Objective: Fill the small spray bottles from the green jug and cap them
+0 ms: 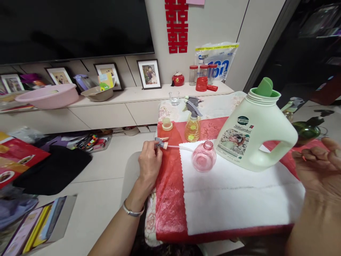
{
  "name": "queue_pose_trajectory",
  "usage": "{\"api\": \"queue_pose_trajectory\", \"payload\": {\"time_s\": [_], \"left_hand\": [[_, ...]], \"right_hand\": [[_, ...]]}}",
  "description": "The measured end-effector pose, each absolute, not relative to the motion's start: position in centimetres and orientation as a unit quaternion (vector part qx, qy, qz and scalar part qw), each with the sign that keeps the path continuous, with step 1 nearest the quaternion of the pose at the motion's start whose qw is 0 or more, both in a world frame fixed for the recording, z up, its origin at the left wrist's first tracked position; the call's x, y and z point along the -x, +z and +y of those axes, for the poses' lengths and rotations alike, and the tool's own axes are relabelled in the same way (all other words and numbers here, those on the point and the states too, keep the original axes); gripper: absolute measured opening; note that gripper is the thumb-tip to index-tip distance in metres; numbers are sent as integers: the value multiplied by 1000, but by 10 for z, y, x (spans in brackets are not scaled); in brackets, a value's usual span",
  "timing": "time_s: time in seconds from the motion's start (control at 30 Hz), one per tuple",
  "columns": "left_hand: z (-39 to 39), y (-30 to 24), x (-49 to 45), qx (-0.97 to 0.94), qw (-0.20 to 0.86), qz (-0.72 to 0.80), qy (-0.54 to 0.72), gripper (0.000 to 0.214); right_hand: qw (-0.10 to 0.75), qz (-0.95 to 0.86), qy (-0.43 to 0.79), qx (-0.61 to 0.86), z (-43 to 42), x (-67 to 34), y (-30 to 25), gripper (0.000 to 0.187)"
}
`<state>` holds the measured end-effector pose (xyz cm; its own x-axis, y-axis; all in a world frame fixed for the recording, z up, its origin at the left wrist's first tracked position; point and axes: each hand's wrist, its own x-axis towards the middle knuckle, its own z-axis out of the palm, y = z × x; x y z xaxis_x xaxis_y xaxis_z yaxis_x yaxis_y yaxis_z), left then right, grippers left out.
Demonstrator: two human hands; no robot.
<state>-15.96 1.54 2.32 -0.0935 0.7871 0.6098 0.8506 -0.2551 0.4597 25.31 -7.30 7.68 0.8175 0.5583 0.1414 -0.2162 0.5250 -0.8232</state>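
Note:
My left hand (150, 160) is closed on a grey spray nozzle (161, 143), at the left edge of the table. Its thin dip tube points right, toward a pink bottle (204, 157) that stands without a top on a white cloth (239, 199). At the right edge, my right hand (318, 165) is raised, its fingers loosely curled and nothing visible in it. Nearest to it are a big pale green detergent jug (257, 131), with a green piece (265, 87) in its mouth, and a dark green pump bottle (306, 131).
A spray bottle of yellow liquid (192, 128) stands behind the pink bottle, beside a pale cap (167, 124). Farther back are another grey spray head (195, 100) and a clear glass (174, 98). Red plastic sheeting (170, 202) covers the table. Jars and frames line the cabinet (106, 113).

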Motion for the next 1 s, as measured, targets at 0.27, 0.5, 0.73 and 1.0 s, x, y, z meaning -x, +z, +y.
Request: {"api": "queue_pose_trajectory", "payload": {"time_s": [0.27, 0.5, 0.73, 1.0], "left_hand": [[19, 67, 177, 639, 145, -570, -496, 14], [15, 117, 171, 571, 188, -534, -594, 14], [19, 140, 135, 597, 184, -469, -625, 16], [24, 138, 119, 699, 210, -350, -588, 16]], "right_hand": [[850, -212, 220, 429, -74, -252, 75, 48], [841, -256, 218, 425, -78, -259, 69, 46], [828, -271, 231, 434, -79, -255, 73, 47], [825, -292, 210, 436, -84, -259, 72, 51]]}}
